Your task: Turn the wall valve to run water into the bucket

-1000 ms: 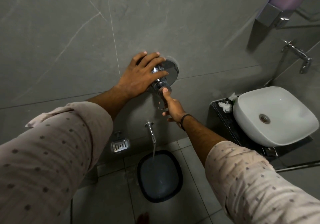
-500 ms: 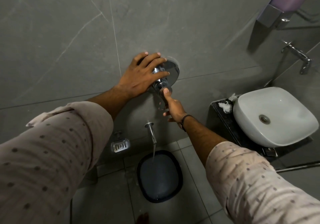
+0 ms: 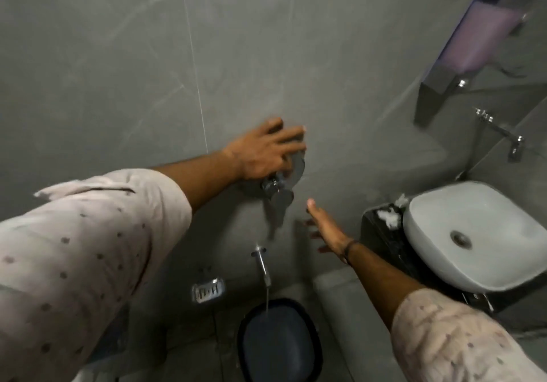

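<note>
Draping over the valve (image 3: 281,180), the left hand (image 3: 263,154) has its fingers spread across the chrome plate and knob, likely to steady or turn it; whether that grip is pinching the knob I cannot tell, since the frame is blurred. The right hand (image 3: 325,230) hangs just beside the lever, open and flat, fingers apart, touching nothing. Below, a thin stream (image 3: 267,299) falls from the spout (image 3: 262,263) into the dark bucket (image 3: 278,343) on the floor, so the water seems to be running as the task asks. The wall (image 3: 118,71) is grey veined tile. A white basin (image 3: 473,233) sits on a dark stand to the right, with a soap dish (image 3: 207,290) low on the wall.
</note>
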